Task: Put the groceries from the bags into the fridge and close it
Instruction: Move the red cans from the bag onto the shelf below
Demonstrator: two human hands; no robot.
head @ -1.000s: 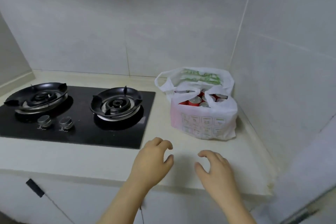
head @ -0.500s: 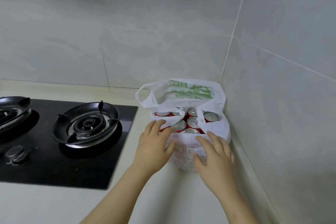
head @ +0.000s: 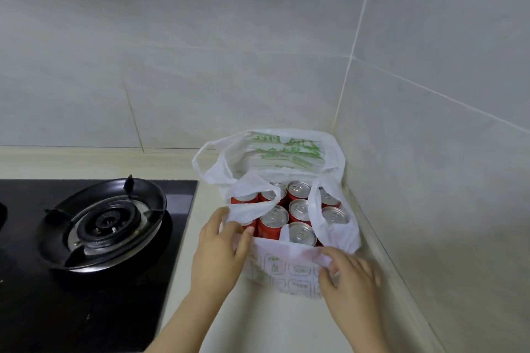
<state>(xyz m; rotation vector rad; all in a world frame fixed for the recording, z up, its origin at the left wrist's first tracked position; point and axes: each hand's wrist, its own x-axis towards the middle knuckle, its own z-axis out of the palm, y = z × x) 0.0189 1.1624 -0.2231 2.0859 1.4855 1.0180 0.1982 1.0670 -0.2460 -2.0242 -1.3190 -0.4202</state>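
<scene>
A white plastic bag (head: 289, 266) with green print stands on the counter in the tiled corner. Its mouth is open and several red cans (head: 274, 219) with silver tops stand upright inside. My left hand (head: 219, 249) pinches the near left edge of the bag, thumb against the plastic beside a can. My right hand (head: 348, 275) grips the near right edge of the bag and pulls the plastic down. The fridge is out of view.
A black gas hob (head: 94, 238) with a round burner (head: 106, 222) lies left of the bag. The cream counter (head: 272, 324) runs between hob and wall. Grey tiled walls (head: 430, 180) close in behind and to the right of the bag.
Both hands rose from the counter's front edge to the bag and closed on its near rim. The rim is now pulled lower, showing more cans. The view came closer to the corner.
</scene>
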